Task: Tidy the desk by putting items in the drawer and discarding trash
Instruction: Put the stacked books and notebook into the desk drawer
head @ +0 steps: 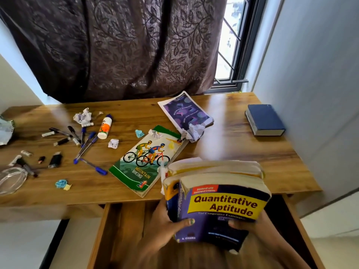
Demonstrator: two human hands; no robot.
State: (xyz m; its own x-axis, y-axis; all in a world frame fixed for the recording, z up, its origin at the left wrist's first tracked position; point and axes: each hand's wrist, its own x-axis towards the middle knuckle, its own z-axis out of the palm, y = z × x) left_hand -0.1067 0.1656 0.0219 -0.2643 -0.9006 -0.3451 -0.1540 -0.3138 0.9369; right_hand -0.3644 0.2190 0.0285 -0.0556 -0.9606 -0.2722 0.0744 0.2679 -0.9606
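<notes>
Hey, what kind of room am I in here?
Probably a study corner at home: a wooden desk under a curtained window, with pens and books like Quantitative Aptitude.

I'm counting five books: two thick ones (217, 199) stacked in the hands, the cycling notebook (143, 162), the purple notebook (185, 113), the blue hardback (265, 119); I'm seeing one glue bottle (104, 127); one drawer (124, 230) hanging open.

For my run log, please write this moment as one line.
stage: stowing books | hands: left hand and right hand grip book stack | position: over open drawer | desk: pens, paper balls remain
</notes>
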